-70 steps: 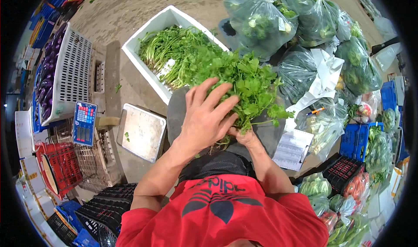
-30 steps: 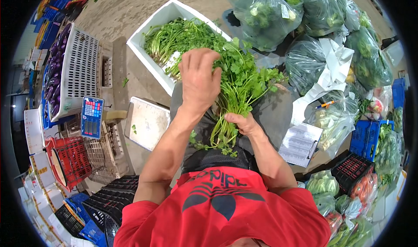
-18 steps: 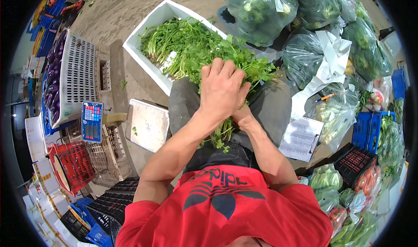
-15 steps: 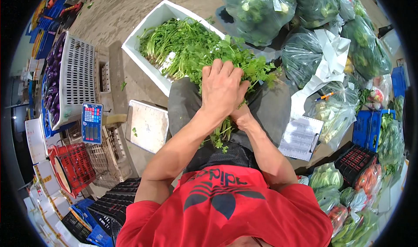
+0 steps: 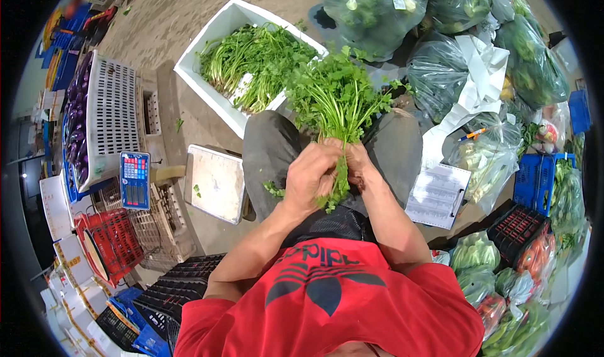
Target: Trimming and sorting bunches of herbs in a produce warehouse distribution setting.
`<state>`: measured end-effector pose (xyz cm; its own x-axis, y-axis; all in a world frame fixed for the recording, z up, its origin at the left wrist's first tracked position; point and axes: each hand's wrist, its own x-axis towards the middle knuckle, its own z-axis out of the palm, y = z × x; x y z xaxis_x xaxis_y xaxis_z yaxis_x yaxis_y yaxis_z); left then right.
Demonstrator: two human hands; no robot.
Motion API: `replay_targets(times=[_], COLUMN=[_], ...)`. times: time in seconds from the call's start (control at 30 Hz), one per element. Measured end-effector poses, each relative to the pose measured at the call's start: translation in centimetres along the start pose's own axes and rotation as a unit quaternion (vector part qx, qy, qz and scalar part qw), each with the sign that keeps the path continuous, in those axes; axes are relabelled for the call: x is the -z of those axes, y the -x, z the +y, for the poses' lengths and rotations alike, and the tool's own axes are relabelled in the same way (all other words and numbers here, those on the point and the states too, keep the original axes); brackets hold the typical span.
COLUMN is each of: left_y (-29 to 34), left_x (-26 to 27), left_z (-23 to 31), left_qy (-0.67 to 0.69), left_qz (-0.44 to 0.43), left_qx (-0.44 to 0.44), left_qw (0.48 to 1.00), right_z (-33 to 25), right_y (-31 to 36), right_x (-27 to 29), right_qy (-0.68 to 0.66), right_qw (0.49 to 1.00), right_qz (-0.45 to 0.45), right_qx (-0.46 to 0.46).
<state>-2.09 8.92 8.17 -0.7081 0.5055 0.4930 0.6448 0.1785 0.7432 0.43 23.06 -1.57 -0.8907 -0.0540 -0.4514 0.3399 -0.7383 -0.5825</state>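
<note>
A leafy bunch of coriander (image 5: 336,99) stands fanned out between my knees, its leaves pointing away from me. My right hand (image 5: 358,165) is wrapped round its stems. Against it from the left, my left hand (image 5: 309,175) has its fingers curled in on the same stems; its fingertips are partly hidden. A few leafy sprigs hang down below the two hands. Just beyond my left knee, more loose coriander (image 5: 251,61) lies in a white foam box (image 5: 204,39).
A platform scale (image 5: 214,184) with a blue keypad display (image 5: 134,181) stands at left, near a white crate (image 5: 113,111) beside eggplants. On the right are a clipboard (image 5: 438,193), a pen (image 5: 472,134) and several bags of vegetables (image 5: 371,17). A red basket (image 5: 110,243) sits lower left.
My left hand has come down from the leaves toward me and now closes at the stems. The bunch's leaves have spread open, uncovered.
</note>
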Motion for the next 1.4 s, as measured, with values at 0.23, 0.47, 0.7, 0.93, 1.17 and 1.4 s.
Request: replay_targets(times=[0.23, 0.47, 0.7, 0.93, 1.17, 1.4], left_y=[0.0, 1.3, -7.5, -8.3, -6.2, -3.8], left_x=[3.1, 9.5, 4.5, 3.1, 3.7, 5.8], left_z=[3.4, -2.1, -2.5, -3.6, -1.7, -0.2], left_qy=[0.071, -0.247, -0.186, -0.153, 0.431, 0.533], left_qz=[0.050, -0.235, -0.015, 0.016, 0.124, 0.096], left_qx=[0.081, 0.100, 0.164, 0.104, 0.316, 0.384], left_qw=[0.993, 0.935, 0.969, 0.983, 0.836, 0.748], right_z=[-0.3, -0.6, -0.1, 0.6, 0.4, 0.6], right_y=[-0.9, -1.3, 0.0, 0.3, -0.3, -0.9], right_x=[1.6, 1.1, 1.0, 2.3, 2.0, 3.1], right_qy=[-0.181, -0.198, -0.144, -0.159, -0.170, -0.163], right_qw=[0.982, 0.951, 0.975, 0.978, 0.978, 0.981], right_qz=[-0.030, -0.233, -0.170, -0.134, -0.120, -0.100], right_qx=[-0.042, 0.043, 0.015, -0.001, 0.011, 0.023])
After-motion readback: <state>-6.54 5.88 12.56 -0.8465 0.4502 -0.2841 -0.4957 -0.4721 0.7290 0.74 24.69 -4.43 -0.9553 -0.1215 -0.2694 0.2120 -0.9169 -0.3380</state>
